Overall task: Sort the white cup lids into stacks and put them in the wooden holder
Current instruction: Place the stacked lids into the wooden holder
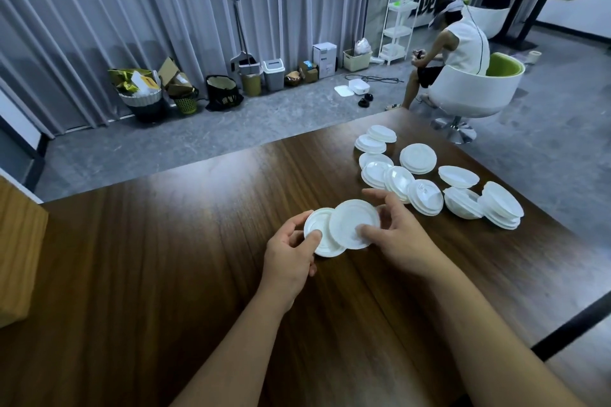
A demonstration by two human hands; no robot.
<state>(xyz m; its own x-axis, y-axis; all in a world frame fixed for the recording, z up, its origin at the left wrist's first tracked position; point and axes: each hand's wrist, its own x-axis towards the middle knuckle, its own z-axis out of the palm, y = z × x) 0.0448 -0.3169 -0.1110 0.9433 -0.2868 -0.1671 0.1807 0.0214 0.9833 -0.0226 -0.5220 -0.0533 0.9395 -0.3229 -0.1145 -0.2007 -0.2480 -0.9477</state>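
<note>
Left hand (291, 253) pinches one white lid (319, 232) above the table (165, 274); right hand (396, 235) pinches a second lid (353, 225) overlapping it. Loose lids (439, 185) lie beyond the right hand. Misaligned rims could stop nesting, and either lid might slip free

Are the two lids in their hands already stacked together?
Not yet. The right hand holds one lid overlapping the lid in the left hand, offset sideways, not nested.
</note>
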